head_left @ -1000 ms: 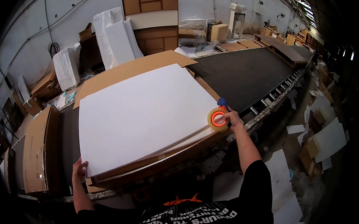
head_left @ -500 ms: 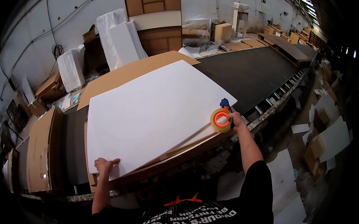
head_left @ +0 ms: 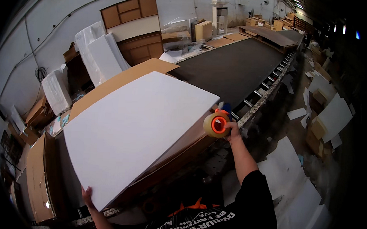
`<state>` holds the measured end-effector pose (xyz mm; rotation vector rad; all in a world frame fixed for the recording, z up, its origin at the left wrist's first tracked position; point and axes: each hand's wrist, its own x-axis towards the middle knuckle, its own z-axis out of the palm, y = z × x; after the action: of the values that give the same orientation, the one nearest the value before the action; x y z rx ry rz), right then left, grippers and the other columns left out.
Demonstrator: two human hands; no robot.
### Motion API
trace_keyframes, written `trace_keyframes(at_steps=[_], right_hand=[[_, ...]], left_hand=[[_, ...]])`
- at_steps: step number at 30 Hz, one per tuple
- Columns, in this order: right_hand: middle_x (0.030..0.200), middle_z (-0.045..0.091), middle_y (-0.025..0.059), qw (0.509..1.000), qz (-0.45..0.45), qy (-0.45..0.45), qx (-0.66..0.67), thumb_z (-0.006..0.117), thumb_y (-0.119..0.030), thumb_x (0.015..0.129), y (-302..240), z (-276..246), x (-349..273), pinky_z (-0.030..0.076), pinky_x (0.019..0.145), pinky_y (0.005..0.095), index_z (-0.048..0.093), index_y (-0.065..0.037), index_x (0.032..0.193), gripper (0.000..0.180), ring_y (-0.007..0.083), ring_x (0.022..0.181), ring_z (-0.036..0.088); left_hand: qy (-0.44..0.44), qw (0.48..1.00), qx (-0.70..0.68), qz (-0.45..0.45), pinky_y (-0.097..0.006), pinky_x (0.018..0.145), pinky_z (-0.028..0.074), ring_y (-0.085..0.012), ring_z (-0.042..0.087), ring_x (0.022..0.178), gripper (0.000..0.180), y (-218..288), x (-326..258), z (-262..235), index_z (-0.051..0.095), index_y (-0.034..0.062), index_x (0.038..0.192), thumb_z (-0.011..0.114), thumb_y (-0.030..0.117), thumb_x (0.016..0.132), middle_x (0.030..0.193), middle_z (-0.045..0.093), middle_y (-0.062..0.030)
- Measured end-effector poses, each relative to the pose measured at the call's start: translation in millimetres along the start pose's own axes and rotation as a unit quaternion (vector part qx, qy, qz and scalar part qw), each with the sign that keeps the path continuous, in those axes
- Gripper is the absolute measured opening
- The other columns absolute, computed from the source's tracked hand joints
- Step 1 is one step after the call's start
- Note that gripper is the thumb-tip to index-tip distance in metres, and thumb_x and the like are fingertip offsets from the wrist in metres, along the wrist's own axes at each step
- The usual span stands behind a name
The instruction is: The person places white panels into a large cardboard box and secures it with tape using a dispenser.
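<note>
A large white foam sheet (head_left: 138,129) slants over an open cardboard box (head_left: 177,153) on the conveyor. My left hand (head_left: 88,197) grips the sheet at its near left corner, the thumb on top and the other fingers hidden beneath. In my right hand (head_left: 234,132) is a tape dispenser (head_left: 209,124) with an orange core, a clear brownish roll and a blue part at its far side. It hangs just off the sheet's right corner. A brown cardboard flap (head_left: 123,81) extends beyond the sheet's far edge.
The dark conveyor belt (head_left: 231,61) runs to the far right, with metal rollers (head_left: 258,93) along its near edge. Another cardboard box (head_left: 35,177) stands at left. Wrapped white sheets (head_left: 98,55) lean by the wall. Scrap boards (head_left: 335,115) litter the floor at right.
The sheet's near edge has lifted and shifted left and toward me, baring more of the box. My left hand went from lying on top to gripping the corner. The view has swung right.
</note>
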<state>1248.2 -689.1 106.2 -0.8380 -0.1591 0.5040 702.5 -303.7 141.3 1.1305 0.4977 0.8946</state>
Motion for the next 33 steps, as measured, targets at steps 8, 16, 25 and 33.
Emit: trace_keyframes(at_steps=[8,16,25,33], right_hand=[[0.104,0.070,0.0127,0.987,-0.018,0.092,0.128,0.057,-0.014,0.059,11.9,-152.7,-117.5,0.057,0.085,0.0403,0.063,0.002,0.117,0.060,0.0301,0.093,0.069],[0.122,0.063,0.0165,0.972,-0.068,0.193,0.113,0.057,-0.016,0.055,7.6,-171.3,-219.7,0.051,0.100,0.0432,0.054,0.001,0.133,0.080,0.0326,0.112,0.062],[0.109,0.067,0.0162,0.943,-0.087,0.317,0.053,0.057,-0.010,0.058,45.6,-244.7,-327.3,0.058,0.088,0.0469,0.062,0.009,0.112,0.057,0.0324,0.102,0.066],[0.111,0.067,0.0162,0.937,0.000,0.338,0.084,0.057,-0.011,0.059,50.5,-235.4,-279.8,0.057,0.090,0.0470,0.062,0.008,0.113,0.057,0.0320,0.103,0.066]], left_hand=[[0.068,0.996,0.025,-0.048,-0.040,0.081,0.056,-0.0260,0.066,0.094,0.041,-79.0,59.6,41.8,0.050,-0.0009,0.126,0.058,0.020,0.092,0.104,0.064,-0.0134],[-0.071,0.983,-0.109,-0.132,-0.040,0.093,0.053,-0.0247,0.064,0.099,0.025,-184.3,242.1,438.4,0.065,-0.0024,0.111,0.063,0.016,0.094,0.102,0.069,-0.0123],[-0.235,0.881,-0.294,-0.286,-0.049,0.068,0.060,-0.0285,0.066,0.094,0.030,-306.7,269.0,734.9,0.046,0.0134,0.127,0.054,0.004,0.099,0.116,0.059,-0.0116],[-0.303,0.870,0.076,-0.381,-0.051,0.078,0.059,-0.0364,0.068,0.099,0.090,-358.3,216.4,705.3,0.010,0.0339,0.159,0.062,0.007,0.091,0.138,0.054,-0.0114]])
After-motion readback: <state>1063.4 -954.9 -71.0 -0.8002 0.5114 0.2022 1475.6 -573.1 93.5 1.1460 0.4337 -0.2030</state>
